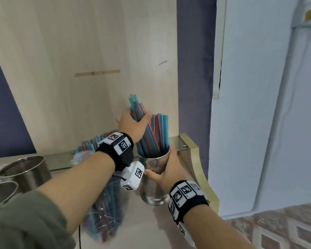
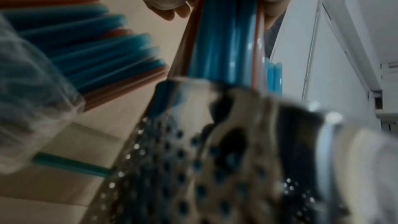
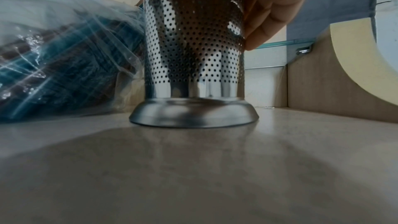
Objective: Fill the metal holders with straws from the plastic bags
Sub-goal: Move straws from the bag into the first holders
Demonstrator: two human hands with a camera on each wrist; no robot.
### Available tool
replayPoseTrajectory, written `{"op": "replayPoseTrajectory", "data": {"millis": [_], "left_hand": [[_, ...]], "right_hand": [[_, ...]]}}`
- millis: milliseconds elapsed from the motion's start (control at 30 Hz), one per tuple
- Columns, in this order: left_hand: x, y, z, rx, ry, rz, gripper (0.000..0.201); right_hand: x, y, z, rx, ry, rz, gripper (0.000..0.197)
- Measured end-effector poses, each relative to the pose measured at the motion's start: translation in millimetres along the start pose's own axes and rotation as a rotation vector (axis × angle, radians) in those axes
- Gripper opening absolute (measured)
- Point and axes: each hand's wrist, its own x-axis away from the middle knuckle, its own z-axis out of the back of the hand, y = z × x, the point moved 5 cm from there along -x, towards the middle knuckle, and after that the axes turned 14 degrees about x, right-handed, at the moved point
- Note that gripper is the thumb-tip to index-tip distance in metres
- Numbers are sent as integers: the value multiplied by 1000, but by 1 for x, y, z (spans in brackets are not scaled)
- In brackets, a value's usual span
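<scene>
Perforated steel holder (image 1: 155, 174): upright on pale countertop (image 3: 193, 168), flared base flat on the surface; partly filled with blue and red straws leaning left.
Straws in holder (image 1: 160, 133): tops standing well above the rim, right-hand ones near vertical.
Left hand (image 1: 133, 124): fingers wrapped round a bundle of straws (image 1: 137, 108), lower ends already inside the holder.
Right hand (image 1: 169, 169): clasped round the holder's wall, thumb on near side, fingers (image 3: 264, 14) on far side.
Plastic bag (image 1: 104, 209): clear, lying on counter just left of the holder, packed with blue and red straws; open end toward back wall, straw ends poking out.
Spare holders: one perforated steel holder (image 1: 27, 171) at far left, no straws visible in it; second rim (image 1: 0, 192) in front, contents not discernible.
Glass shelf (image 1: 176, 143): low strip along wall behind the holder.
</scene>
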Motion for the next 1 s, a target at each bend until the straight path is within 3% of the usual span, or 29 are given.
{"op": "replayPoseTrajectory", "data": {"millis": [133, 233, 300, 433, 533, 700, 833, 1000], "left_hand": [[-2, -3, -5, -154, -54, -5, 77], [-5, 1, -11, -243, -142, -113, 77], [-4, 6, -12, -238, -190, -203, 75], [-5, 1, -4, -144, -211, -178, 94], [-6, 7, 9, -102, -185, -141, 97], [-3, 29, 69, -16, 16, -144, 73], [-3, 11, 130, -159, 136, -5, 62], [20, -47, 175, -473, 41, 288, 109]], "right_hand": [[0, -1, 1, -1, -22, -4, 112], [0, -1, 3, 0, -35, -4, 111], [0, -2, 3, -10, -26, -9, 110], [0, -1, 1, -26, -15, -28, 113], [0, -1, 0, -42, -17, -18, 112], [0, 0, 1, -69, -20, -6, 113], [-1, 1, 1, -90, -15, 8, 113], [-1, 1, 1, -87, -3, 29, 109]]}}
